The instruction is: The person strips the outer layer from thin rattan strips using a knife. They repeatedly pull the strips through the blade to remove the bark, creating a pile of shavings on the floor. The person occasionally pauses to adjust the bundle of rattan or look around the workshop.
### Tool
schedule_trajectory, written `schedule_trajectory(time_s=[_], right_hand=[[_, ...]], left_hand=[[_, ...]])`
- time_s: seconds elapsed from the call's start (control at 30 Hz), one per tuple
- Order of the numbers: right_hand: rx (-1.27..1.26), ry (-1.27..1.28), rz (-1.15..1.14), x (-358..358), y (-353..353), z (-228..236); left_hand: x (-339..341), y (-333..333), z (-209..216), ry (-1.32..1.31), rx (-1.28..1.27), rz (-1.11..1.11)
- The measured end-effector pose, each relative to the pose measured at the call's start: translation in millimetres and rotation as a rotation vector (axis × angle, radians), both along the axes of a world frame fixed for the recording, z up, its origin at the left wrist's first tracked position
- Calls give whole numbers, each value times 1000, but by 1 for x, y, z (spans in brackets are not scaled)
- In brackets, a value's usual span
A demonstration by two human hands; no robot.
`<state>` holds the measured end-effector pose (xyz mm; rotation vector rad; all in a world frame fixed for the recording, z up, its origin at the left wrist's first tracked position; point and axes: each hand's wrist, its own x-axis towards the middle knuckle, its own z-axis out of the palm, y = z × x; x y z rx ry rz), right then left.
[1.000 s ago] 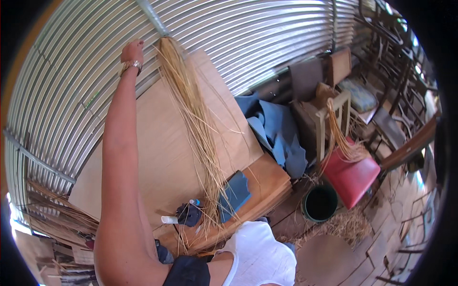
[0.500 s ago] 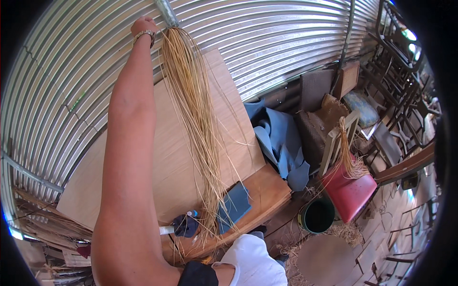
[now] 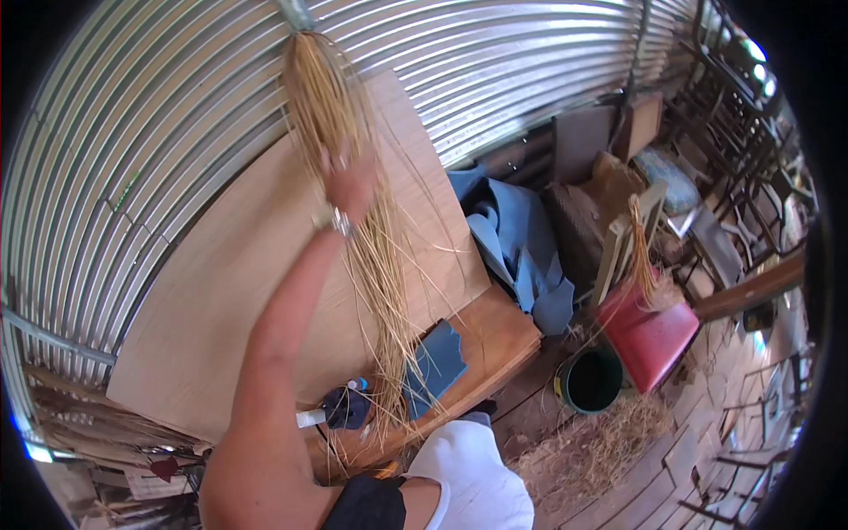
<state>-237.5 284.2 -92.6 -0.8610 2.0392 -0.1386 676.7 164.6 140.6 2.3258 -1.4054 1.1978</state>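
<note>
A long bundle of pale straw-like strands [image 3: 305, 84] hangs by its upper end from a grey metal post [image 3: 296, 13]. Its loose lower ends spread over the wooden bench. My left hand [image 3: 352, 190], blurred by motion and with a metal-banded watch on the wrist, lies on the upper middle of the bundle. The fingers look stretched out and apart against the strands; no firm grip shows. My right hand is out of sight.
Behind the bundle leans a pale plywood sheet [image 3: 238, 291] against the corrugated metal wall [image 3: 185, 115]. Blue sheet material [image 3: 521, 230], a dark green bucket [image 3: 590, 380] and a red seat [image 3: 649, 340] are at right. Loose straw [image 3: 601, 442] litters the floor.
My left hand has come down from beside the post at the top onto the bundle's upper middle. My arm has bent, and the view has shifted slightly.
</note>
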Motion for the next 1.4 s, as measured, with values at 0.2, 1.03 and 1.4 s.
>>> schedule_trajectory(time_s=[0.2,1.03,1.4], right_hand=[[-110,-104,55,-50,22,-22],[-277,-534,-3,26,47,46],[-323,-597,-499,4,133,16]], left_hand=[[-197,139,-294,1204,1032,-156],[-704,70,-200,842,1266,-1691],[-810,77,-207,749,1797,-1855]])
